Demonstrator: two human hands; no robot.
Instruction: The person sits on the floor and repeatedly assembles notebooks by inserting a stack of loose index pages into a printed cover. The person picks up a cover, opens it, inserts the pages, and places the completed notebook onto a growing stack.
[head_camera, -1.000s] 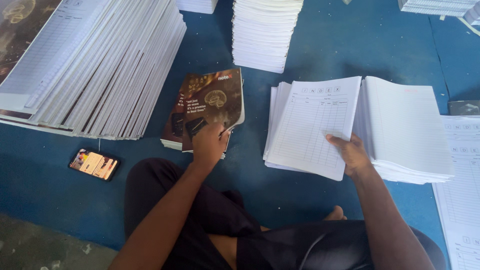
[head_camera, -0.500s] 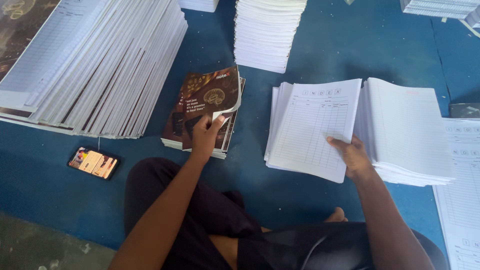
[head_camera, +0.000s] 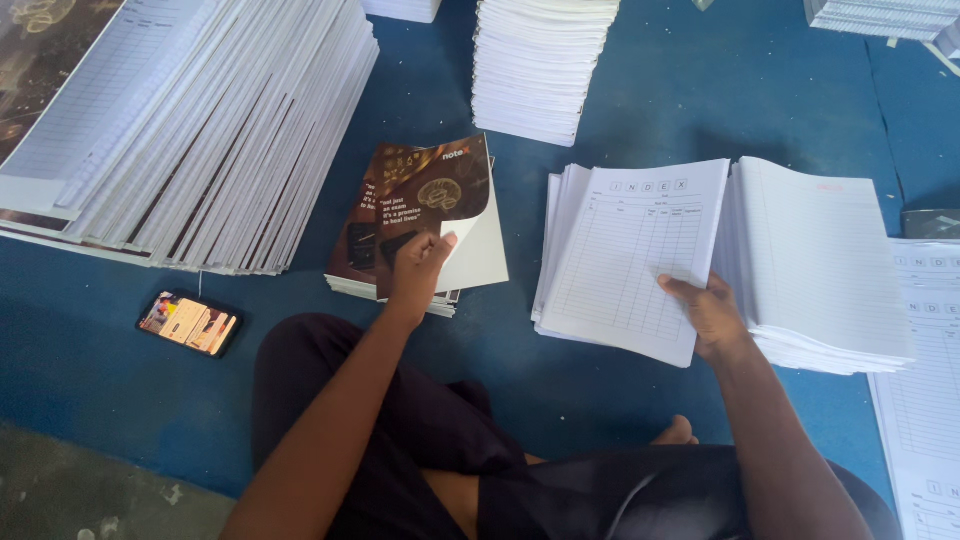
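Head view: the right hand (head_camera: 712, 318) grips the ruled sheet (head_camera: 630, 262) atop the white stack (head_camera: 830, 270); its fingertips are hidden beneath. The left hand (head_camera: 418, 272) pinches a brown cover (head_camera: 432, 200), its lower edge hidden by the hand. The cover is now peeled higher off the cover pile (head_camera: 350, 255) than half a second ago, showing its white underside. A phone (head_camera: 188, 323) lies left.

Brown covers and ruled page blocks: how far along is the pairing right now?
Done: a fanned row of books lies at the person's left. In hand: the left hand lifts the top brown cover off the cover pile, white underside showing; the right hand grips a ruled page block. Left: the cover is not yet on the block; more page stacks wait beyond.
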